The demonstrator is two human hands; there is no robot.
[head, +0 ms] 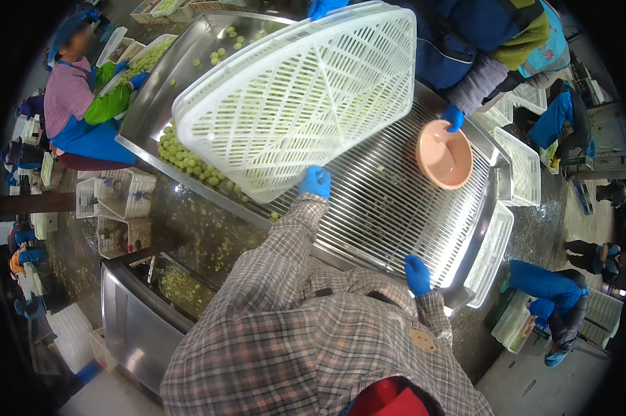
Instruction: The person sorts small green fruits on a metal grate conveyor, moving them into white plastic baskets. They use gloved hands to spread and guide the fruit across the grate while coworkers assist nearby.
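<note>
My left hand, in a blue glove, grips the near edge of a tilted white slatted plastic crate. Another blue-gloved hand, a co-worker's, is at the crate's far rim. Green grapes lie on the metal tray under and beside the crate. On the right, my right hand, also gloved in blue, rests by the near edge of the steel bar grate, with nothing seen in it. Across the grate a co-worker's gloved hand holds a pinkish plastic bowl.
White crates line the right end of the metal table. A co-worker in a pink checked top sits at the far left by a crate of grapes. Stacked crates and a steel bin stand on the left. The wet floor bears scattered bits.
</note>
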